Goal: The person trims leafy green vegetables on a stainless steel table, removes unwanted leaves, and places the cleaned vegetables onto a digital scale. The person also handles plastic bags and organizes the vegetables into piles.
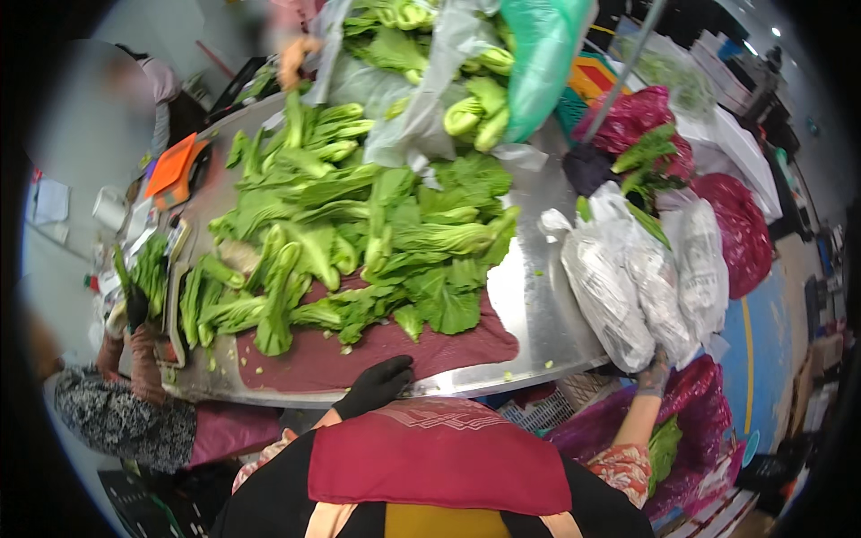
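My left hand (pixel 378 386), in a black glove, rests at the metal table's front edge beside a dark red cloth (pixel 430 353). It holds nothing that I can see, and its fingers lie close together. Out to the right, my right hand (pixel 652 374), in a greyish glove, touches the lower end of white plastic-wrapped bundles (pixel 605 282); whether it grips them is unclear. Leafy green mustard-like vegetables (pixel 437 239) with pale thick stems lie heaped across the table and over part of the cloth.
A co-worker's gloved hand (pixel 136 306) is beside greens and a tray (pixel 176 316) at left. An orange scale (pixel 173 171) stands behind. Another person's hand (pixel 293 60) touches greens at the far side. A purple-red plastic bag (pixel 699 417) hangs low right; a metal pole (pixel 622 74) rises behind.
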Action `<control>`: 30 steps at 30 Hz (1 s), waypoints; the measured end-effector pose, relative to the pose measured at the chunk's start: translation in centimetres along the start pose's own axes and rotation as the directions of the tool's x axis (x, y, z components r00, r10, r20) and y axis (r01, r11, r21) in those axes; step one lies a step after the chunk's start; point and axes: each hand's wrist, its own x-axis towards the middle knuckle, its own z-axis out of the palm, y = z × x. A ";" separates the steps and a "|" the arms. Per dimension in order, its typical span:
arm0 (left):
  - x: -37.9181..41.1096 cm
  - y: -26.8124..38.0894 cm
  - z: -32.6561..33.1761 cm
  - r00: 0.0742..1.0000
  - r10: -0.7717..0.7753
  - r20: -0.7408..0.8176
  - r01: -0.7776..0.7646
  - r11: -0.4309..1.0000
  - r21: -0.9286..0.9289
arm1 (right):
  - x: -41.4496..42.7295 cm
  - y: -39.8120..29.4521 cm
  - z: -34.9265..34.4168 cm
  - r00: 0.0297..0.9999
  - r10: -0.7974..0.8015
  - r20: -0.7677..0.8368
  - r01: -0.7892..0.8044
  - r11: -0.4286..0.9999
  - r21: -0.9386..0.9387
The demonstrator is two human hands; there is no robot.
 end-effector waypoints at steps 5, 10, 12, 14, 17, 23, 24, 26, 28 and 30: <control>-0.2 -2.6 -0.3 0.999 -0.022 0.050 0.028 0.991 -0.134 | -0.9 -3.9 6.6 0.825 -0.504 0.256 0.332 0.065 -0.941; -0.7 -2.5 -0.3 0.997 -0.073 -0.037 0.068 0.992 -0.103 | -6.7 1.5 23.6 0.773 -0.153 0.615 0.581 0.559 -0.592; -0.8 -2.0 -0.4 0.996 -0.043 -0.084 0.039 0.998 -0.057 | -7.0 6.2 29.1 0.708 0.028 0.706 0.656 0.343 -0.672; -1.4 -2.0 -0.6 0.988 0.017 -0.153 -0.011 0.999 0.043 | -7.9 11.7 34.8 0.346 0.037 0.938 0.911 0.225 -0.345; -2.8 -2.0 -0.7 0.968 -0.049 -0.246 0.042 0.999 -0.031 | -11.0 14.7 41.1 0.303 0.246 0.921 0.953 -0.050 -0.300; -4.3 -2.7 -1.3 0.933 -0.076 -0.351 0.030 0.990 -0.135 | -8.7 16.0 37.7 0.232 0.664 0.710 0.460 0.569 -0.682; -4.3 -2.8 -1.3 0.937 -0.084 -0.339 0.040 0.990 -0.136 | -9.3 17.4 35.0 0.231 0.635 0.737 0.172 0.719 -0.674; -4.0 -2.8 -1.7 0.943 -0.095 -0.319 0.055 0.990 -0.133 | -13.0 17.7 34.0 0.136 0.663 0.736 -0.351 0.727 -0.590; -3.6 -2.3 -1.8 0.964 -0.040 -0.261 0.006 0.991 -0.133 | -16.9 17.4 33.7 0.096 0.705 0.703 -0.607 0.601 -0.520; -3.2 -1.2 -2.0 0.984 -0.013 -0.179 -0.016 0.987 -0.161 | -18.9 18.2 32.8 0.019 0.669 0.743 -0.807 0.449 -0.384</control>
